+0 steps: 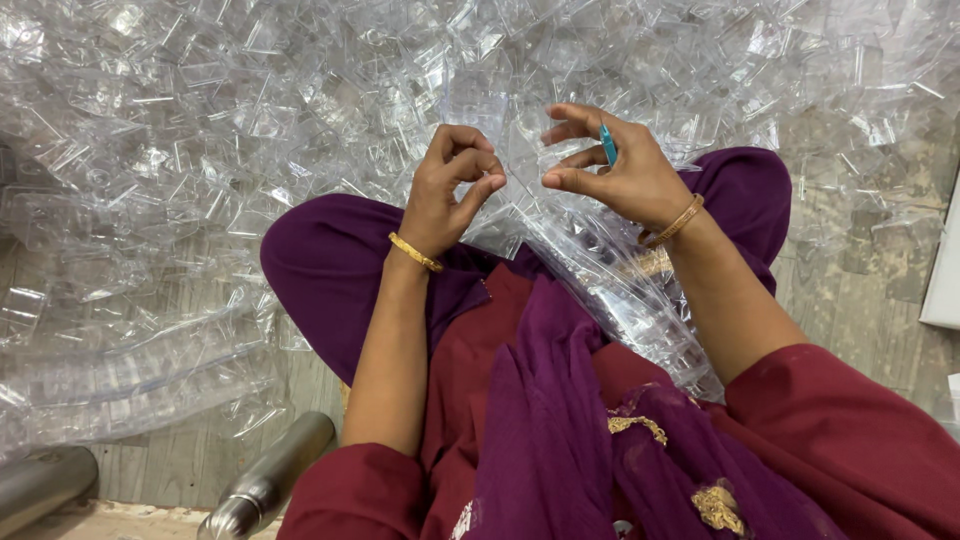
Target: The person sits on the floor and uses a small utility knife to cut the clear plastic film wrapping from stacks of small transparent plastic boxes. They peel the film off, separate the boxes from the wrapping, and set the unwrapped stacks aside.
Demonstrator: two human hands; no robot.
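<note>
My left hand (447, 190) and my right hand (610, 165) are raised close together above my lap, fingertips facing each other, pinching a small clear plastic piece (524, 160) between them. A small blue tool (607, 143) is tucked between the fingers of my right hand. A stack of clear plastic pieces (620, 290) lies across my lap under my right wrist. Each wrist wears a gold bangle.
A large heap of clear plastic trays and pieces (250, 110) covers the floor ahead and to the left. Two metal bottles (270, 480) (40, 488) lie at the lower left. A white flat object (943, 270) sits at the right edge. My crossed legs are in purple cloth.
</note>
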